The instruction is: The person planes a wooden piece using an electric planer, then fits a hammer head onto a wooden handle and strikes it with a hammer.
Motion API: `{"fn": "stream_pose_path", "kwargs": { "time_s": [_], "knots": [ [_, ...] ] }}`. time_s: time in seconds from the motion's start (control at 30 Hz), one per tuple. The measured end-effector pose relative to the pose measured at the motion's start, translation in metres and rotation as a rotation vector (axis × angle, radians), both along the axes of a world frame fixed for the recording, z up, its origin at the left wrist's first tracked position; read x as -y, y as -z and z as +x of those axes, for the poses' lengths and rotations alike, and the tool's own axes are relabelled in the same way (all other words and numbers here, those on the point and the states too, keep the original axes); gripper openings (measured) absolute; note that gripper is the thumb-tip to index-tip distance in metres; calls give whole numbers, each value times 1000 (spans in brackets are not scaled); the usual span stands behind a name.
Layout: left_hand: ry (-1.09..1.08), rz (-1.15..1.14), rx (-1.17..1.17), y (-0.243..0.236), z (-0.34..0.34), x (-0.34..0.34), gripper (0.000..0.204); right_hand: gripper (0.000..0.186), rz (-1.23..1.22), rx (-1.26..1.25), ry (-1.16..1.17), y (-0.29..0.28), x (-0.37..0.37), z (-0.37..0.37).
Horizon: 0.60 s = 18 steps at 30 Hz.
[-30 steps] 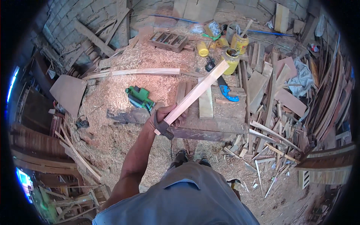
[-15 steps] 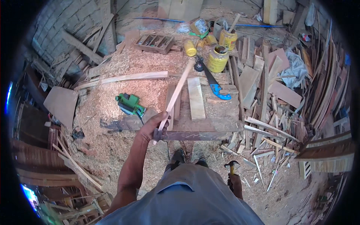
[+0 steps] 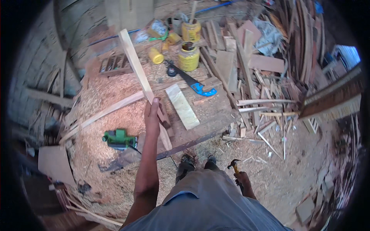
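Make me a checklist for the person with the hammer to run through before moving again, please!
1. Left hand gripping the pale wooden strip: ok.
2. Right hand holding the hammer: ok, down by the person's side.
3. Hammer apart from the strip: ok.
4. Blue-handled saw lying on the workbench: ok, neither hand touches it.
5. Workbench swept: not ok, wood shavings cover much of it.
6. Green power tool switched off: cannot tell.

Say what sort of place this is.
Probably a carpentry workshop: wood shavings spread over much of the workbench, a blue-handled handsaw lying on it, and scrap wood piled to its right.
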<state>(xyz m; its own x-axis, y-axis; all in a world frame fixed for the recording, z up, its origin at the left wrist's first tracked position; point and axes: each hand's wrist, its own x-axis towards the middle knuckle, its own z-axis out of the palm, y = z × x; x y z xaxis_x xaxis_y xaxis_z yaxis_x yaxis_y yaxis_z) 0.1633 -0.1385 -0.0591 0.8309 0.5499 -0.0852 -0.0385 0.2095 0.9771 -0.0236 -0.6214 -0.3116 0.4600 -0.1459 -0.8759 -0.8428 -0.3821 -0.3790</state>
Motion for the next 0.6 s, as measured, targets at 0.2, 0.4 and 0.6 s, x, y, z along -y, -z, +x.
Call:
{"fn": "stream_pose_path", "kwargs": {
  "time_s": [0.2,0.4,0.6],
  "knots": [
    [257,215,31,55,56,-9,37,33,-10,-30,143,-8,-7,-68],
    [282,157,18,98,81,-1,33,34,-111,-83,136,-27,-17,-110],
    [233,267,47,73,91,4,28,33,-102,-55,204,-39,-18,-113]
  ]
}}
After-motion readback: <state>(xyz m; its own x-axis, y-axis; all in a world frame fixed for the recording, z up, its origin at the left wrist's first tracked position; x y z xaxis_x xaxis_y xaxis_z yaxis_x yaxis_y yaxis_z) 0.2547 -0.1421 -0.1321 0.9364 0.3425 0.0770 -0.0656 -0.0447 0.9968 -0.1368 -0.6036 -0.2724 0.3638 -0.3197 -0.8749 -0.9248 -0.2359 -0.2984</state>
